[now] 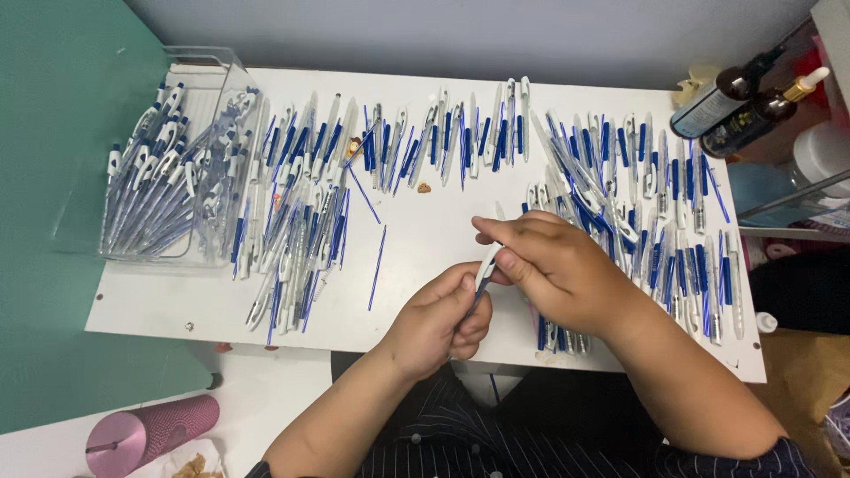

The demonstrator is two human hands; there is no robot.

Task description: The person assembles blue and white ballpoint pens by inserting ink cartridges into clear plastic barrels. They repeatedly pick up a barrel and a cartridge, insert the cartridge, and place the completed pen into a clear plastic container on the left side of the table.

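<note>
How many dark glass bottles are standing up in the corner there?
2. Both dark bottles stand side by side at the table's top right corner: one with a black pump top, one with a gold dropper cap. Others may be hidden beyond.

pens (301, 239): shiny white and blue plastic
box (208, 80): clear, glossy plastic
table (425, 235): smooth, matt white board
cup (150, 434): rough pink plastic
bottles (753, 106): dark, shiny

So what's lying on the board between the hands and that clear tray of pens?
In the head view, a heap of pens and two loose blue refills, beside the tray.
</note>
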